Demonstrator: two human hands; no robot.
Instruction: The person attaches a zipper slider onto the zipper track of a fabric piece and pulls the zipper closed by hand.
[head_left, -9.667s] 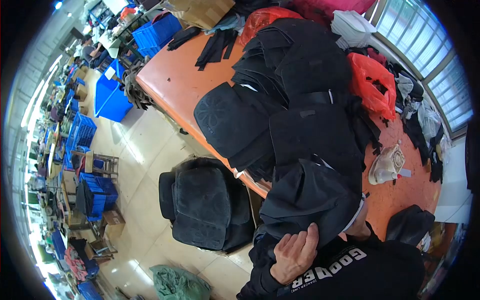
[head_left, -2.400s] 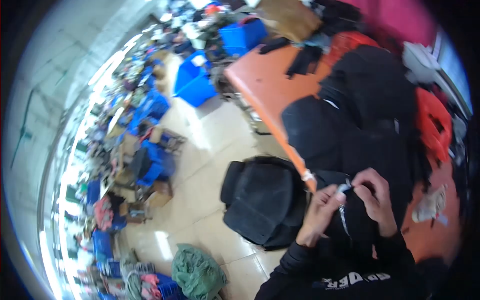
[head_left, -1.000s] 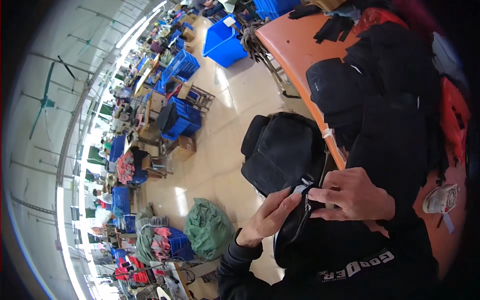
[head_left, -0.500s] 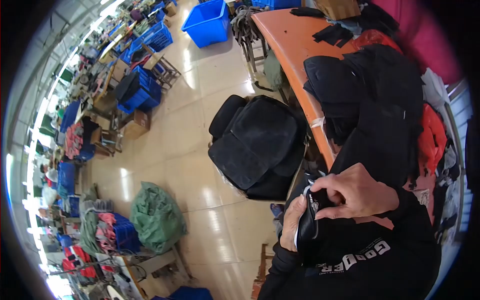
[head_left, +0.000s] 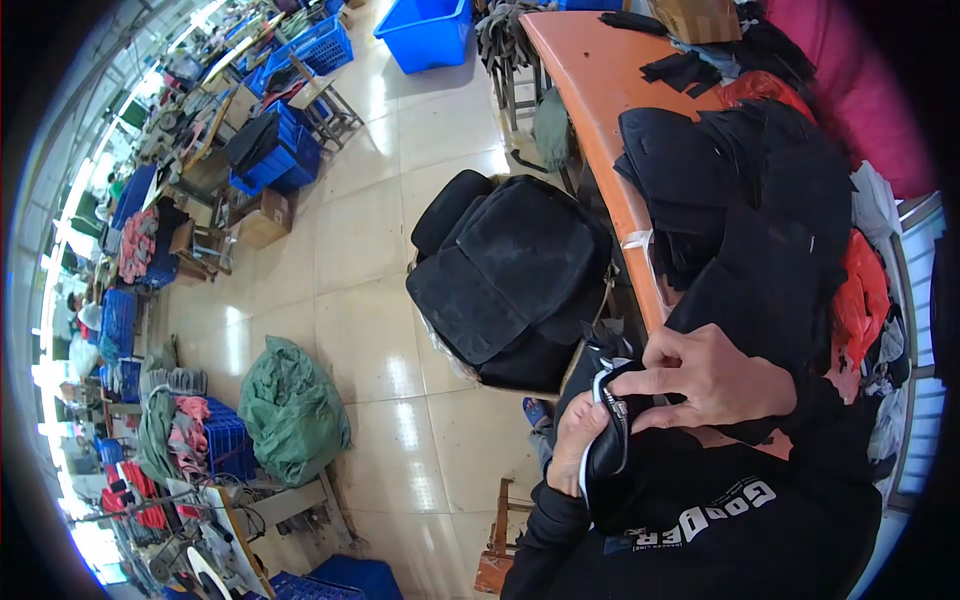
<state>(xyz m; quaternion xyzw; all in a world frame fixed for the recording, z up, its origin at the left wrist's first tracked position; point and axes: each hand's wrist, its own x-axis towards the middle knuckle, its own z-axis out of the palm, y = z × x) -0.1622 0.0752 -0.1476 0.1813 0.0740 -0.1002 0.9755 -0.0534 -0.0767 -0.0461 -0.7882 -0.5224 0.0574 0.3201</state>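
Observation:
My left hand is closed around the edge of a black fabric piece with a white edge, held just in front of my body. A metal zipper runs along this piece. My right hand comes in from the right, its index finger and thumb curled onto the zipper; the pull itself is too small to make out. Behind my hands, a pile of black fabric pieces lies on the orange table.
Left of the table stands a container heaped with black fabric panels. A green sack, a blue bin and a wooden stool stand on the floor. Red plastic bags hang at the right. Cluttered workstations line the far left.
The black piece and both hands have shifted slightly left. My right index finger and thumb are a little further apart along the zipper, and the camera view has turned slightly.

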